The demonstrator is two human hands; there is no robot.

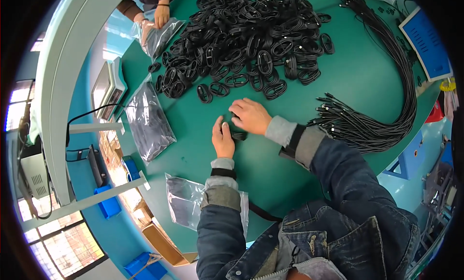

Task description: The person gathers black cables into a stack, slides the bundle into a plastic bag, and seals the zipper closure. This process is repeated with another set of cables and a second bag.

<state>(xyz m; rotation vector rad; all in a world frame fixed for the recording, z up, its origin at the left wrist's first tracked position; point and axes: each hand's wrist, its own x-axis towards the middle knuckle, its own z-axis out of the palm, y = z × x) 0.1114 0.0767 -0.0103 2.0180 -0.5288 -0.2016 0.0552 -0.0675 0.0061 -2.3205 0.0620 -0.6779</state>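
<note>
a glossy clear bag (pixel 151 128) holds dark contents; another bag (pixel 180 199) lies by the left forearm (pixel 220 234). between left hand (pixel 224 140) and right hand (pixel 252 116), both partly curled, is 1 ridged black coil (pixel 239 135) over the green table (pixel 285 116); whether either pinches it, i cannot tell.

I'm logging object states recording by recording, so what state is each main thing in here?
Coiled cables: wound into loops, heaped loosely.
Long cables: uncoiled, bunched in a curve, near ends fanned out.
Left-side bag: filled, lying down.
Near bag: flat, partly under the left sleeve.
Far bag: in a co-worker's hands.
Left hand: slightly curled; grip unclear.
Right hand: fingers bent; grip unclear.
</note>
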